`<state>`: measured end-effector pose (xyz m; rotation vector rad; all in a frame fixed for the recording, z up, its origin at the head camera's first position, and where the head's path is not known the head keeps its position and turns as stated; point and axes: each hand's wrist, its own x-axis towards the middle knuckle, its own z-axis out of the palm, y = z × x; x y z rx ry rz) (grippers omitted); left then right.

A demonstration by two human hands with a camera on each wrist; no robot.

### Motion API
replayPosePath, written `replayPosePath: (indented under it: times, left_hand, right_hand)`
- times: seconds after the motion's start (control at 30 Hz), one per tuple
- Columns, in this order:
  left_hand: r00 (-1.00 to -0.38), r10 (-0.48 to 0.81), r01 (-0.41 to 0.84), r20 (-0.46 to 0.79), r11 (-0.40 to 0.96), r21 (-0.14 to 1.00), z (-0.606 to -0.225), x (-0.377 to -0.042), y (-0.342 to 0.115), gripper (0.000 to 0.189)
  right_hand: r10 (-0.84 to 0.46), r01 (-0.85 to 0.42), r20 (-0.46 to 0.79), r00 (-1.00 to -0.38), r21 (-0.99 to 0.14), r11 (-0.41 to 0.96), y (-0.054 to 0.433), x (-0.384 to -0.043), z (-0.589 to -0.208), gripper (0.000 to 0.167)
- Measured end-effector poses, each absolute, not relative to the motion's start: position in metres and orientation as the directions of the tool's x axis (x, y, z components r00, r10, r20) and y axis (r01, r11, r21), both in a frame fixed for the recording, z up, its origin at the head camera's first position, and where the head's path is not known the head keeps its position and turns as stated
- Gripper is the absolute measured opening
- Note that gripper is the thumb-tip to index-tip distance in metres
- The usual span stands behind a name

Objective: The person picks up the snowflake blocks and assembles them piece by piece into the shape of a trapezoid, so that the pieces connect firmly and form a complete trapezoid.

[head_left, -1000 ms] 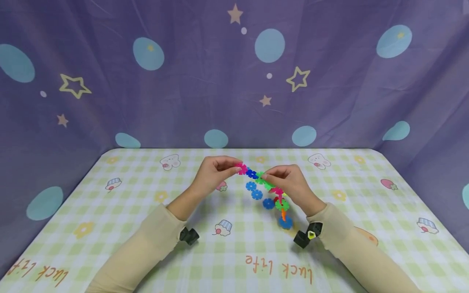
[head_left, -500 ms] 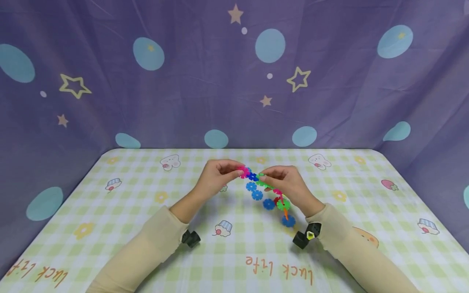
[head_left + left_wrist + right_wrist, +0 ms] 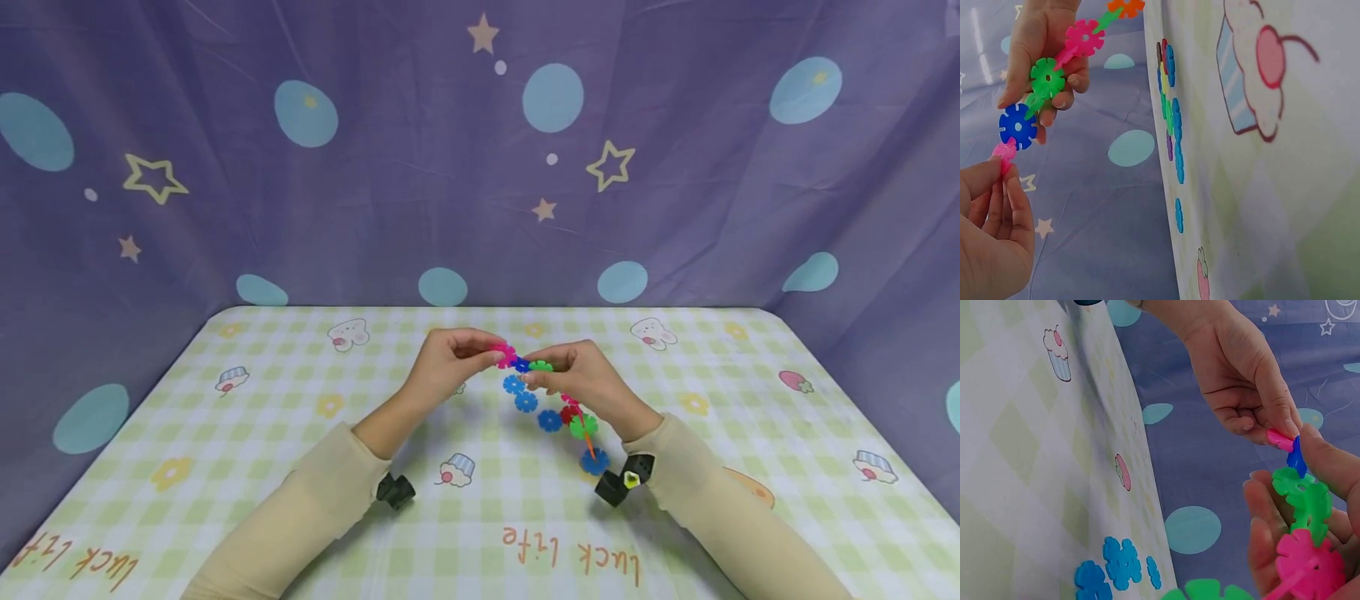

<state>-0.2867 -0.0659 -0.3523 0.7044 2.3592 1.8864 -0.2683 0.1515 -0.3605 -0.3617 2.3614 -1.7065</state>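
Notched plastic snowflake discs are joined in a chain held above the table. My left hand pinches the pink disc at the chain's end between thumb and fingers. Joined to that disc is a dark blue disc, followed by green discs and a second pink disc. My right hand holds the chain near the dark blue disc, its curled fingers behind the green discs and its thumb at the blue one. The remaining chain hangs toward me, with an orange disc and a blue disc lowest.
On the checked tablecloth, below the hands, lie loose blue discs. More loose discs in several colours, including a purple disc, lie behind them in the left wrist view. A purple curtain stands behind the table.
My right fingers have slid along the chain from the green discs toward the dark blue one. My left hand has moved slightly right and nearer, still pinching the pink disc.
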Motion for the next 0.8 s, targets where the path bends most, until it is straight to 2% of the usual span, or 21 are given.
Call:
replayPosePath:
  times: [0.13, 0.33, 0.6, 0.8]
  left_hand:
    - [-0.902, 0.361, 0.31, 0.238, 0.157, 0.938, -0.3527, -0.2877, -0.064, 0.02]
    - [-0.898, 0.377, 0.298, 0.225, 0.147, 0.943, -0.3516, -0.2872, -0.0618, 0.02]
    - [-0.894, 0.385, 0.296, 0.23, 0.121, 0.947, -0.349, -0.2872, -0.0599, 0.02]
    - [-0.905, 0.377, 0.251, 0.197, 0.1, 0.963, -0.3495, -0.2886, -0.0611, 0.021]
  right_hand:
    - [-0.31, -0.093, 0.001, -0.951, -0.955, 0.283, 0.1512, -0.2674, -0.3595, 0.036]
    - [-0.295, -0.109, 0.022, -0.955, -0.953, 0.282, 0.1514, -0.2665, -0.3591, 0.028]
    - [-0.309, -0.129, 0.052, -0.95, -0.963, 0.236, 0.1521, -0.2678, -0.3607, 0.034]
    - [-0.304, -0.095, 0.027, -0.952, -0.973, 0.212, 0.1504, -0.2675, -0.3603, 0.038]
